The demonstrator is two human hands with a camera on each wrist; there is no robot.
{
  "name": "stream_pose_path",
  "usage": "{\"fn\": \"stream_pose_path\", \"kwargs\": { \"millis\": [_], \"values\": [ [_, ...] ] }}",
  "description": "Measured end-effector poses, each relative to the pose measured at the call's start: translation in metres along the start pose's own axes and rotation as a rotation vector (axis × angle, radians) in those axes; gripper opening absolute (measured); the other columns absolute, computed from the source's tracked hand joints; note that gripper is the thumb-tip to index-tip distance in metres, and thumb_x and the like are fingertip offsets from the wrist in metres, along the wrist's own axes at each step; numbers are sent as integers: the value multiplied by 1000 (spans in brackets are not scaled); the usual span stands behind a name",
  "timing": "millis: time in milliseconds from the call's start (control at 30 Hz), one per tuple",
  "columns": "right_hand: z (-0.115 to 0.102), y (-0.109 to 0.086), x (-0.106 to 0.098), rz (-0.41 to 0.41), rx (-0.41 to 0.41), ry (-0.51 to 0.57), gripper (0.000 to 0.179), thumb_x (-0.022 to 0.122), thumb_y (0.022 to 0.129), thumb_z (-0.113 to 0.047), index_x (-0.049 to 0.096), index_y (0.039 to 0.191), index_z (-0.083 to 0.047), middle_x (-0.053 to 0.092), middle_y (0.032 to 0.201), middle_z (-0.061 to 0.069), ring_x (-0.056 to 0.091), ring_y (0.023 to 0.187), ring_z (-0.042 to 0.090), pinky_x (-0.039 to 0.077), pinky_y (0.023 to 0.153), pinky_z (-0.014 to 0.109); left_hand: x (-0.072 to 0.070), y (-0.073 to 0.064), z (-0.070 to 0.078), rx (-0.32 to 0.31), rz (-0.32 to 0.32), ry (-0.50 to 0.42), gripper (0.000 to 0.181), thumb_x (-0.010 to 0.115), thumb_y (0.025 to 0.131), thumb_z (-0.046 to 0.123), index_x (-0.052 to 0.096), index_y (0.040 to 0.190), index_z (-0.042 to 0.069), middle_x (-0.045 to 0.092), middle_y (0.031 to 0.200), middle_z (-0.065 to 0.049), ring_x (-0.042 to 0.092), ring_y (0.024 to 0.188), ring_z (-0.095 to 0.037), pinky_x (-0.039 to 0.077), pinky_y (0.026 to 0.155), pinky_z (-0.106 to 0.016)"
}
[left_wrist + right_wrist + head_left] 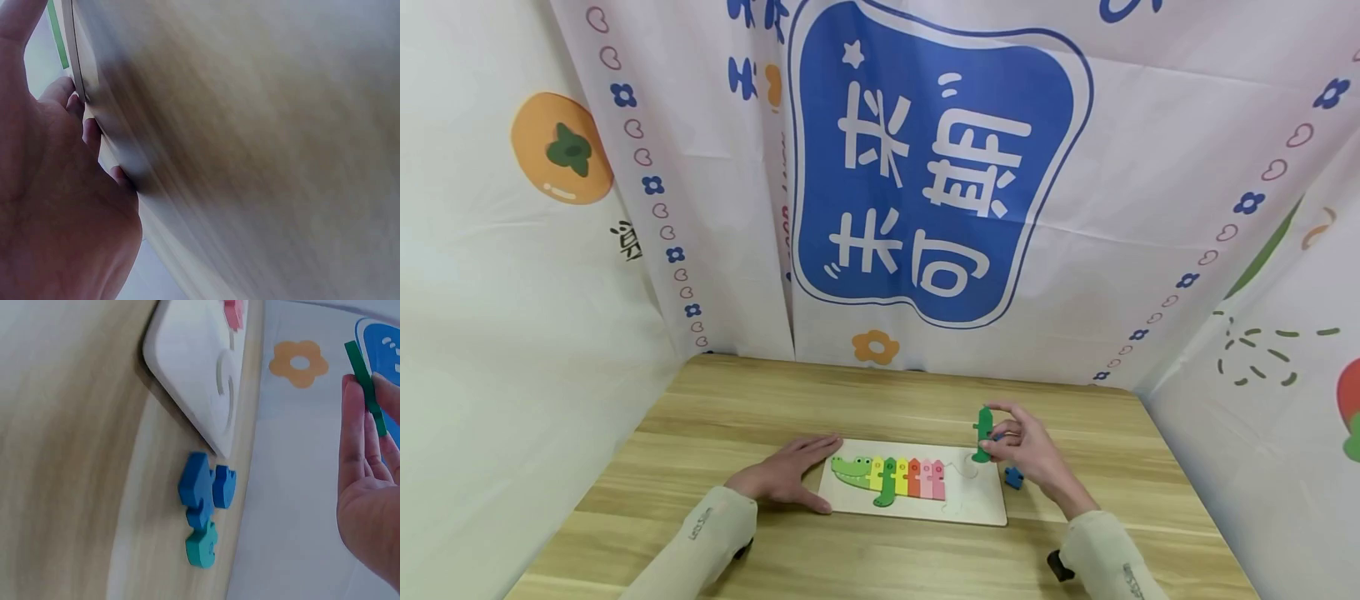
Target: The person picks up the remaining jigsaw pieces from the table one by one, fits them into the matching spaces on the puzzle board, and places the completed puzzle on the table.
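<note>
A pale wooden puzzle board (pixel 981 508) lies on the table, with a crocodile picture partly filled by a green head piece (pixel 852 472) and a row of yellow, green, red and pink pieces (pixel 927 481). Along the board's left edge rests my left hand (pixel 784 473), thumb and fingers spread; the left wrist view shows its palm side by the board's edge. My right hand (pixel 1032 452) pinches a dark green puzzle piece (pixel 983 427) between thumb and fingers, raised above the board's right end. Bare outlined recesses show there.
Right of the board lie loose pieces: a larger blue piece (pixel 196 481), a smaller blue piece (pixel 224 486) and a teal piece (pixel 201 547), close together. The wooden table (pixel 880 558) is bounded by printed white cloth (pixel 722 250) at the back and sides.
</note>
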State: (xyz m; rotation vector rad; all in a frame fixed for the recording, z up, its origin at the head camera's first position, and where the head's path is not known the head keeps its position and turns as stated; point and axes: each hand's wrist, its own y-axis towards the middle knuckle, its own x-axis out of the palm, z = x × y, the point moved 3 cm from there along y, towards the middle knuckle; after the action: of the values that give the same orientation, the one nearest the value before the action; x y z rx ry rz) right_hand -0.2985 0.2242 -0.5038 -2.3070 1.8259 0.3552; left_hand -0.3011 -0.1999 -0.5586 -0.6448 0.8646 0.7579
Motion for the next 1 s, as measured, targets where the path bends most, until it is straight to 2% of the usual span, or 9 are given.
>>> {"fn": "stream_pose_path", "kwargs": {
  "millis": [300, 467, 667, 1000],
  "values": [
    [8, -5, 20, -105, 31, 1, 70, 84, 86, -7, 48, 146, -7, 67, 105, 17, 76, 83, 28, 64, 77, 51, 0, 0, -1, -4, 1, 3, 111, 81, 79, 65, 25, 166, 22, 21, 174, -3, 19, 157, -40, 24, 120, -68],
    [13, -7, 27, -118, 42, -4, 69, 84, 85, -6, 49, 144, -5, 62, 107, 17, 76, 81, 27, 64, 74, 48, 1, 0, -1, -7, 0, 3, 111, 81, 79, 64, 26, 166, 22, 22, 174, -3, 20, 157, -41, 24, 120, -68],
    [16, -9, 35, -119, 14, -1, 65, 83, 86, -2, 50, 142, -7, 58, 106, 18, 76, 79, 25, 65, 71, 44, 1, 0, -1, -10, 3, 1, 110, 81, 80, 64, 26, 166, 24, 21, 174, -1, 19, 158, -40, 24, 121, -68],
    [20, -13, 47, -190, 42, -57, 64, 83, 86, -3, 48, 139, -7, 56, 107, 18, 73, 75, 22, 64, 69, 38, 0, -2, 0, -17, 3, -2, 111, 82, 79, 63, 25, 166, 24, 21, 174, -2, 19, 158, -40, 24, 120, -69]
  ]
}}
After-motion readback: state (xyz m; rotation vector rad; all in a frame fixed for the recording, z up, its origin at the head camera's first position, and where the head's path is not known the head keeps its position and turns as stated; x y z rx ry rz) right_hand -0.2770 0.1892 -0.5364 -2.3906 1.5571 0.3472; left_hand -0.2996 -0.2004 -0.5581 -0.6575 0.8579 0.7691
